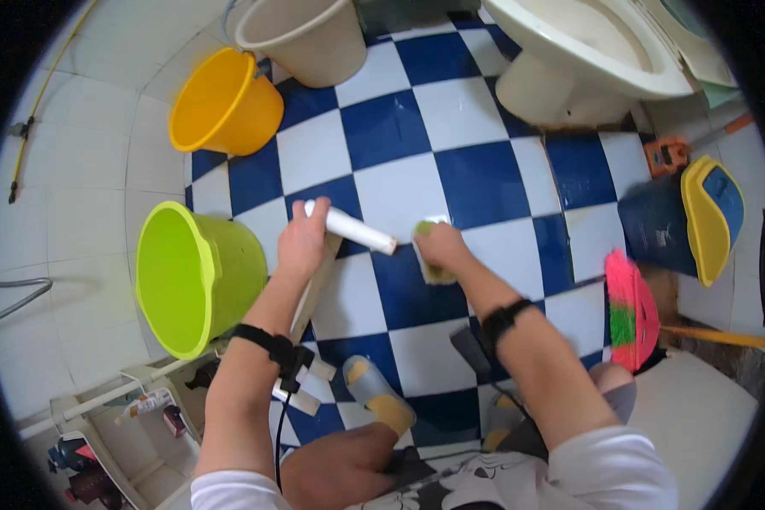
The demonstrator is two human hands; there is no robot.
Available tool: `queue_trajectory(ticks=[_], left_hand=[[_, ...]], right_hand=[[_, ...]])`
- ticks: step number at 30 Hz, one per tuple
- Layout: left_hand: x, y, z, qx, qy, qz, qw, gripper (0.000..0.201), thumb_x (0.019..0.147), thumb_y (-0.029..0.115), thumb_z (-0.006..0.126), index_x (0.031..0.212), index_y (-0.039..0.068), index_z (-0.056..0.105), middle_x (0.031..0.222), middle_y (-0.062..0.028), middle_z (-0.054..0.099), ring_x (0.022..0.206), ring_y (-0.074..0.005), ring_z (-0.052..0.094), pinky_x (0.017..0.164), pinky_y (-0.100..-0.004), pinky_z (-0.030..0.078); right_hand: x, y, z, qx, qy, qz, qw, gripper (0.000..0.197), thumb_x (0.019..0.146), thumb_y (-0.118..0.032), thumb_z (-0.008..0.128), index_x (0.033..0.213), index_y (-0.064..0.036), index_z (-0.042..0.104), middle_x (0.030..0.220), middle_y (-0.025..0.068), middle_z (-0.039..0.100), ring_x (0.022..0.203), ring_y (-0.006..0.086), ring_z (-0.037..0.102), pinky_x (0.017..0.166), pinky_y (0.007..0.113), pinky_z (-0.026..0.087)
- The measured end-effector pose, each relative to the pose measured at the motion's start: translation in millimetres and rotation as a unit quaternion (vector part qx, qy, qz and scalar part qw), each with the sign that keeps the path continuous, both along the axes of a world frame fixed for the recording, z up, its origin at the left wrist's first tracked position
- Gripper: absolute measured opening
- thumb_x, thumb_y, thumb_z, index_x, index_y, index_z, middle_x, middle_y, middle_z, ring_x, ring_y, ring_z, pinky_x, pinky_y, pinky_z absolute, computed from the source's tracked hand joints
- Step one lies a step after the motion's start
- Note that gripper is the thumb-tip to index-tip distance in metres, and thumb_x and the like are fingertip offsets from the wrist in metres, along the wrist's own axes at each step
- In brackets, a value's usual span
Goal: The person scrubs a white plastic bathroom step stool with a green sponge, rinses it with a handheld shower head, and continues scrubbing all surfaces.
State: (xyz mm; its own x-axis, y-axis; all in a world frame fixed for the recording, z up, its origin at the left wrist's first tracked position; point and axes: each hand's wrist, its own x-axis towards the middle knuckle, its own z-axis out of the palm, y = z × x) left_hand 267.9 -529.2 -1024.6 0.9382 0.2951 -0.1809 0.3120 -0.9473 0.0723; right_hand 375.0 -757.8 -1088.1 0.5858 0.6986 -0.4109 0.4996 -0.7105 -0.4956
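My left hand (303, 244) is closed around a white plastic tube (361, 230) that slants down to the right over the tiles. From under that hand a cream plastic bar (313, 291) runs back toward my feet, beside my left forearm. Short white tube ends (297, 398) show below it, partly behind my arm. In my right hand (444, 246) is a small green and whitish scrubber (434, 270), mostly hidden by the fingers. The scrubber is just right of the tube's free end, apart from it.
A lime green bucket (251, 259) stands left of my left hand, with a yellow bucket (259, 115) and beige bucket (331, 51) beyond. At right are a toilet (540, 85), a lidded bin (654, 217) and a pink-green broom (622, 310). A plastic rack (136, 442) lies lower left.
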Motion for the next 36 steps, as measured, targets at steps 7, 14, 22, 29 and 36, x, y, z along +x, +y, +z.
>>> queue_trajectory(ticks=[7, 14, 22, 29, 36], left_hand=[[3, 3, -6, -0.012, -0.021, 0.016, 1.0, 0.054, 0.082, 0.005, 0.067, 0.13, 0.021, 0.05, 0.115, -0.0224, 0.055, 0.084, -0.0468, 0.066, 0.074, -0.054, 0.056], [9, 1, 33, -0.112, 0.025, 0.002, 0.993, 0.049, 0.076, 0.005, 0.065, 0.123, 0.014, 0.055, 0.105, -0.0259, 0.063, 0.093, -0.0484, 0.064, 0.086, -0.0536, 0.053], [-3, -12, 95, -0.099, -0.008, -0.034, 0.995, 0.05, 0.08, 0.003, 0.063, 0.129, 0.007, 0.057, 0.112, -0.0259, 0.066, 0.106, -0.045, 0.063, 0.095, -0.0488, 0.051], [35, -57, 33, -0.087, 0.03, -0.021, 0.995, 0.047, 0.089, 0.011, 0.054, 0.135, 0.018, 0.053, 0.112, -0.0262, 0.06, 0.103, -0.0465, 0.062, 0.089, -0.0522, 0.053], [57, -67, 14, -0.122, 0.092, -0.014, 0.988, 0.075, 0.074, 0.022, 0.086, 0.137, 0.018, 0.047, 0.127, -0.027, 0.05, 0.108, -0.048, 0.062, 0.095, -0.0489, 0.054]], right_hand=[[-27, -10, 25, 0.143, 0.158, -0.261, 0.942, 0.055, 0.089, -0.043, 0.069, 0.108, 0.0072, 0.059, 0.099, 0.0285, 0.07, 0.098, 0.0436, 0.069, 0.085, 0.048, 0.057], [-18, -39, -12, 0.075, 0.152, -0.273, 0.947, 0.052, 0.089, -0.043, 0.068, 0.106, 0.0048, 0.059, 0.099, 0.0274, 0.07, 0.1, 0.0443, 0.068, 0.087, 0.05, 0.055], [-74, -75, -26, 0.148, 0.06, -0.303, 0.939, 0.042, 0.089, -0.03, 0.069, 0.117, -0.0032, 0.053, 0.104, 0.0266, 0.069, 0.094, 0.0466, 0.067, 0.082, 0.055, 0.053], [-48, -99, -38, 0.146, -0.09, -0.174, 0.97, 0.045, 0.08, -0.021, 0.077, 0.121, -0.0138, 0.06, 0.09, 0.0165, 0.072, 0.083, 0.0398, 0.069, 0.072, 0.05, 0.055], [-25, -68, -87, 0.13, -0.098, -0.02, 0.987, 0.043, 0.081, -0.024, 0.079, 0.121, -0.0168, 0.065, 0.089, 0.0121, 0.072, 0.08, 0.0356, 0.069, 0.07, 0.045, 0.056]])
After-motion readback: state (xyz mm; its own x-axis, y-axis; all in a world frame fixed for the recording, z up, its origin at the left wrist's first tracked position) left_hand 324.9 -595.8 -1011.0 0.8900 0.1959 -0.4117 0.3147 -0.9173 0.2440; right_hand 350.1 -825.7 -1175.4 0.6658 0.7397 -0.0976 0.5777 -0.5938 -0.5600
